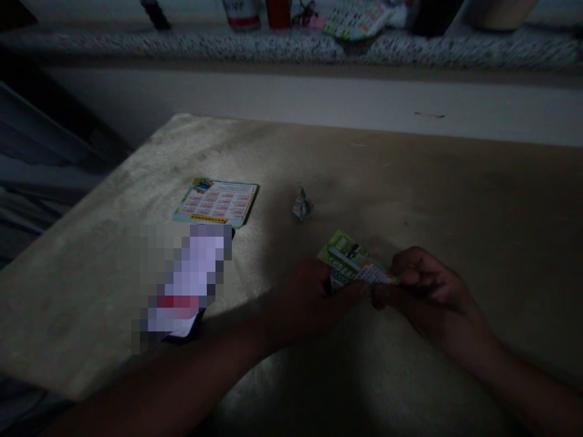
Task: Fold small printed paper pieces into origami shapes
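Between my two hands is a green printed card [348,261], partly folded, with a white printed part showing toward the right. My left hand [314,297] grips its left and lower edge, the thumb pressed along the bottom. At the right end, the fingers and thumb of my right hand [432,291] pinch the card. Beyond them a small folded paper piece [303,205] stands on the table. To its left lies a stack of printed calendar cards [217,202].
A phone [189,279] with a lit, blurred screen lies left of my left hand on the table [150,158]. Behind the table, a speckled stone ledge [255,48] holds a white can [241,13], a red container [277,13] and a printed packet [357,19].
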Available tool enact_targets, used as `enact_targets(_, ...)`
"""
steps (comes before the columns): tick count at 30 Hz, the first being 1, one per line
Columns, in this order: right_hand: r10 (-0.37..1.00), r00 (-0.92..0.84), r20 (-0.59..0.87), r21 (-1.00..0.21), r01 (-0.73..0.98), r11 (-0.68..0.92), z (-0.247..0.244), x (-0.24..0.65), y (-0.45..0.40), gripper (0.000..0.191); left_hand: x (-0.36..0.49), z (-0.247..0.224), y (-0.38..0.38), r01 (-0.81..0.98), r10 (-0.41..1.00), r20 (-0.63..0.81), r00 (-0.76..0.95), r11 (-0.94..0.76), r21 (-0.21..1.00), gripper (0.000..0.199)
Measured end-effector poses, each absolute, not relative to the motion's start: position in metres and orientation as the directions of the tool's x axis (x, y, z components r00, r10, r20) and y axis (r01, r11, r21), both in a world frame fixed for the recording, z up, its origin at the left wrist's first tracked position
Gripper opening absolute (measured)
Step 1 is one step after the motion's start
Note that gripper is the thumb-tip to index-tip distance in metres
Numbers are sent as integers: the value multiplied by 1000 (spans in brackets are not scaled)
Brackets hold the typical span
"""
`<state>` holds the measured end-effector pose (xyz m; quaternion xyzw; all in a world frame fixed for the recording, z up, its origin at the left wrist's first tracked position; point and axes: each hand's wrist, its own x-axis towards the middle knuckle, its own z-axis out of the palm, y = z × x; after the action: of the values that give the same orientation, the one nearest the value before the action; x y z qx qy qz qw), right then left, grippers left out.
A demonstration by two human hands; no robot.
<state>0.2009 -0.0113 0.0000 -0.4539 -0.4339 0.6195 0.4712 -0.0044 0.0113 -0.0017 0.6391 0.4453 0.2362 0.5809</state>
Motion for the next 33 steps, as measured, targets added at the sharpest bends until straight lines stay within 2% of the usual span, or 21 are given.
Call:
enact_targets(8,999,37,-8,-1000,-10,-7,4,193,-19,33,2,-1,4,160,881,-198,430,142,977,30)
enact_targets(15,999,15,-28,-998,-58,-28,5,194,-16,43,0,-4,5,115,852,-234,468,204,972,28)
enact_targets(20,999,31,7,-1000,-23,8,3,198,-13,38,0,-5,5,-22,847,-187,498,228,973,35)
enact_targets(25,1000,15,-1,-999,-36,0,0,199,-14,30,-1,-7,6,13,939,-128,318,130,991,41)
enact_targets(28,999,15,-33,-999,-44,-32,-2,200,-14,29,-2,-9,6,33,954,-144,264,141,990,38)
enact_targets(33,998,22,-57,-995,-87,-54,-2,203,-11,31,-5,-9,10,-136,944,-162,286,208,969,29)
